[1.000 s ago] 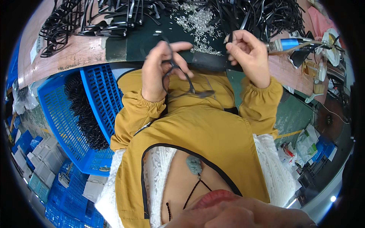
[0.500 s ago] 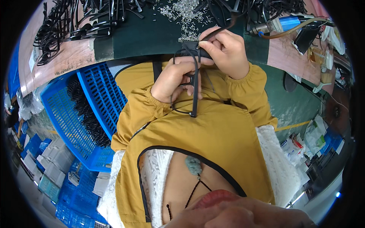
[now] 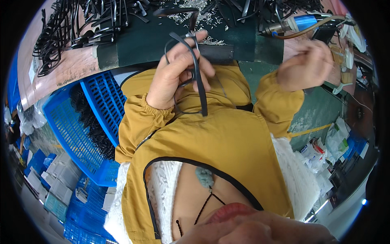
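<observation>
My left hand [image 3: 168, 79] is closed around a black eyeglass frame [image 3: 200, 95], just in front of the table edge. One temple of the frame hangs down toward my apron, while the other [image 3: 176, 12] reaches up over the table. My right hand [image 3: 306, 67] is off to the right, apart from the frame, near the table's right part. Motion smears its fingers, so whether it holds anything cannot be made out. Small silver pins or screws [image 3: 209, 16] lie scattered on the dark green mat [image 3: 142, 40] beyond my left hand.
Piles of black temples [image 3: 53, 44] lie at the back left, more at the back right. A blue and metal hand tool [image 3: 302, 24] with a brown hose rests at the right. Blue baskets [image 3: 61, 118] holding black frames stand at my left.
My right hand has left the frame and swung to the right. My left hand still holds the frame, raised slightly and turned, with one temple now reaching over the table.
</observation>
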`<state>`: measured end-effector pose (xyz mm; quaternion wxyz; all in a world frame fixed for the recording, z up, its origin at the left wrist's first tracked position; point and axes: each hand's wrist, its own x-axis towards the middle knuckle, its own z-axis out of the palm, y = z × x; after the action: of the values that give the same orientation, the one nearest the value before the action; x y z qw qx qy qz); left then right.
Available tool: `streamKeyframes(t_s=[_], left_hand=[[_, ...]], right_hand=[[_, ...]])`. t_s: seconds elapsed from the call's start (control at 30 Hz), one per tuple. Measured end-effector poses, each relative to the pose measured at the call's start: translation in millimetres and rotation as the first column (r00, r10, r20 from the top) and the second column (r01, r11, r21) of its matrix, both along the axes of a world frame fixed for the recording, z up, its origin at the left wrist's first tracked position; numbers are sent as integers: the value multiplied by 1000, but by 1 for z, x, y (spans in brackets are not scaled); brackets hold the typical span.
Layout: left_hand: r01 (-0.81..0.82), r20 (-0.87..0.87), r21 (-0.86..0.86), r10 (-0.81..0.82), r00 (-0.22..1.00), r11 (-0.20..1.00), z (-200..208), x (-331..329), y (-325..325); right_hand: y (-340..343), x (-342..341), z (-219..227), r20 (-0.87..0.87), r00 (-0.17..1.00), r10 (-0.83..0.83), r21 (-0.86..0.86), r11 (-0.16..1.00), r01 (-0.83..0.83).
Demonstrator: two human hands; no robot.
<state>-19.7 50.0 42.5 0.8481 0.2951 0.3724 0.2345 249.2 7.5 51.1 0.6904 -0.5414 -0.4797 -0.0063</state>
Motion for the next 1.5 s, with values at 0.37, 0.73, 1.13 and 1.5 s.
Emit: streamKeyframes(t_s=[0.37, 0.73, 1.13, 1.5], left_hand=[[-245, 111, -146, 262, 959, 959, -13, -12, 1], [36, 149, -444, 34, 988, 895, -18, 6, -41], [75, 254, -569, 88, 963, 819, -26, 12, -45], [71, 123, -550, -3, 992, 832, -32, 19, -44]], right_hand=[[91, 34, -29, -614, 246, 750, 482, 603, -636], [107, -32, -29, -591, 312, 744, 493, 639, -590], [28, -61, -25, -510, 412, 755, 292, 603, -743], [34, -72, -29, -575, 262, 775, 413, 551, -725]])
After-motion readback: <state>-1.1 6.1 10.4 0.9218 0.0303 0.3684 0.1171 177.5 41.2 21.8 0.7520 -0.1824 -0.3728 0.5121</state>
